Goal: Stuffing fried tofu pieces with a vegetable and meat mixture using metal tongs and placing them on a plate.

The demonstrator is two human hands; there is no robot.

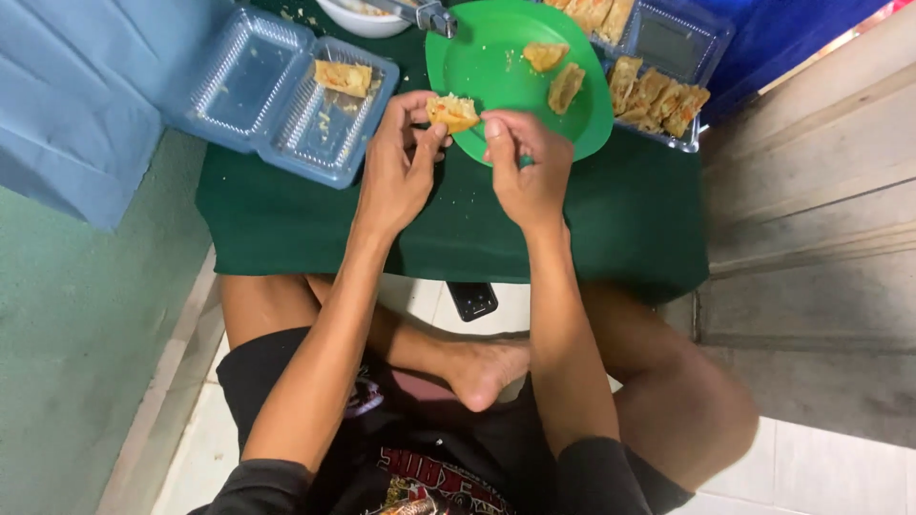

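Both hands meet over the near rim of a round green plate on a desk covered with dark green cloth. The left hand has its grip pinched on a golden piece of filled fried pastry, thumb and fingertips closed around its left side. The right hand pinches the same piece from the right with thumb and forefinger. Two more pieces lie on the plate. An open clear plastic clamshell box sits to the left holding one piece; another clear box at right holds a row of pieces
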